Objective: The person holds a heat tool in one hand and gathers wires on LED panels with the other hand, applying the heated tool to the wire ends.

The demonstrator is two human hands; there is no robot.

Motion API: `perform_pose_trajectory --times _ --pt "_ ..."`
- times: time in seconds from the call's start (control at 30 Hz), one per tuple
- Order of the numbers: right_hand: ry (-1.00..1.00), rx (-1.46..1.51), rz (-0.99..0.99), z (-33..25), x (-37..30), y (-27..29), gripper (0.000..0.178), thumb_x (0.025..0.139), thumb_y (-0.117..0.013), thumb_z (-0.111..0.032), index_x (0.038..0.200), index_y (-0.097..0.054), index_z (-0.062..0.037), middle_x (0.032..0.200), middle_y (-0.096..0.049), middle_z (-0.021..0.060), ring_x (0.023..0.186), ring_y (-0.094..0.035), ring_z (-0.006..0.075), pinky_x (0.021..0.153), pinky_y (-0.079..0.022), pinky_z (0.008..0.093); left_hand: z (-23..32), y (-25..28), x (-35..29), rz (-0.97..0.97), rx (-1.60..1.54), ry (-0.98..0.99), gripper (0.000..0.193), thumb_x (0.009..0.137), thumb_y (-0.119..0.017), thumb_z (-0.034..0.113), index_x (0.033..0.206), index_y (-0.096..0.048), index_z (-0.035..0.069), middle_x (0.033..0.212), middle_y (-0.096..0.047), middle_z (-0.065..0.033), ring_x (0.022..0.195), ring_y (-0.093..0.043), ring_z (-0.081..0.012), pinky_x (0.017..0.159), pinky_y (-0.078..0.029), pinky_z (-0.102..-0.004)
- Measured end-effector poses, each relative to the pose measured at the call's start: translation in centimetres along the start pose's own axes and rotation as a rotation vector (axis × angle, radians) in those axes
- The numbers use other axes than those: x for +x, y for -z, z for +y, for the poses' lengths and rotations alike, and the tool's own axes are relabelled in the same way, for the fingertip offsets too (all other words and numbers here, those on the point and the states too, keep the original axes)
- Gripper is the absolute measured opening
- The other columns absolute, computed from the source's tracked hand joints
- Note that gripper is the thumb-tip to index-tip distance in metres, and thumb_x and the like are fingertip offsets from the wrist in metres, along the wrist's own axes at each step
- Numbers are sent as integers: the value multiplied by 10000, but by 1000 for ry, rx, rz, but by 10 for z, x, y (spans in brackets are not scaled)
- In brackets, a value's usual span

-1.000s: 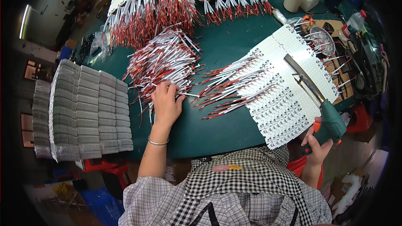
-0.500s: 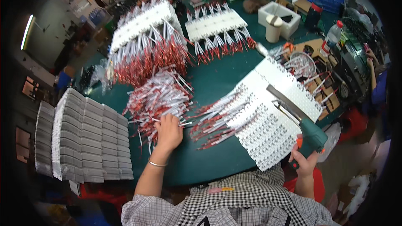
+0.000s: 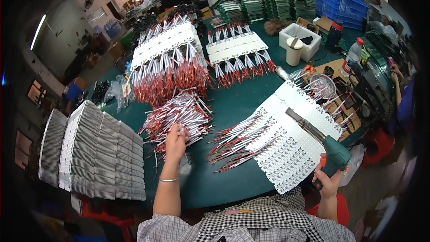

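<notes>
My right hand is wrapped round the handle of a green soldering gun. Its long metal front part lies over a sheet of white circuit boards. Red-and-white wires stick out from the sheet's left side, and more stand along its far right edge. My left hand is over the near part of a heaped pile of short red-and-white wires. Its fingers are closed together; a small whitish bit shows at the fingertips, too small to name.
Stacked white boards with wires and a smaller wired stack lie beyond the pile. Grey-white board stacks stand at left. At far right are a white foam box, a bottle and a blue crate. People work nearby.
My left hand has lifted slightly and its fingers have drawn together over the wire pile. The view has tilted up a little. My right hand still holds the soldering gun over the sheet.
</notes>
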State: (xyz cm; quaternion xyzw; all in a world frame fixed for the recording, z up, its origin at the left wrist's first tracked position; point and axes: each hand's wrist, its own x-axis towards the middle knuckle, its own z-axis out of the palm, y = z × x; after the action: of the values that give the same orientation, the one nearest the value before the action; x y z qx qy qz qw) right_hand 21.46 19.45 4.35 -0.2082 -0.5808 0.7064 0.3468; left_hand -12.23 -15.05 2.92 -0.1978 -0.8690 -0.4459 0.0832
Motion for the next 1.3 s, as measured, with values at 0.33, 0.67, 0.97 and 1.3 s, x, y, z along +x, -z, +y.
perform_pose_trajectory --times 0.33,0.67,0.97,1.3 --pt "-68 18 -93 -13 9 -6 446 765 -668 30 1183 -515 64 797 -602 71 594 -580 121 518 -485 244 31 8 32 521 -292 -190 207 1031 -447 228 1075 -519 39 724 -403 74 606 -336 -12 516 -292 -186" --pt "6 29 -133 -12 10 4 418 790 -655 51 1183 -511 40 852 -602 71 669 -575 115 550 -485 253 34 -2 36 572 -171 -320 192 1026 -436 153 1090 -523 -6 772 -499 -7 605 -414 -75 574 -392 -226" --pt "49 13 -110 -23 21 8 429 793 -666 43 1192 -508 38 858 -604 75 671 -576 117 555 -488 259 80 -15 24 564 -163 -166 220 973 -550 91 1173 -524 0 890 -511 -12 800 -443 -82 720 -412 -242" --pt "116 -124 -27 -46 31 5 384 790 -633 39 1161 -535 51 786 -606 64 583 -572 100 507 -474 235 24 -76 10 291 -613 -70 145 990 -518 111 1113 -527 35 806 -514 38 610 -391 -17 543 -342 -165"
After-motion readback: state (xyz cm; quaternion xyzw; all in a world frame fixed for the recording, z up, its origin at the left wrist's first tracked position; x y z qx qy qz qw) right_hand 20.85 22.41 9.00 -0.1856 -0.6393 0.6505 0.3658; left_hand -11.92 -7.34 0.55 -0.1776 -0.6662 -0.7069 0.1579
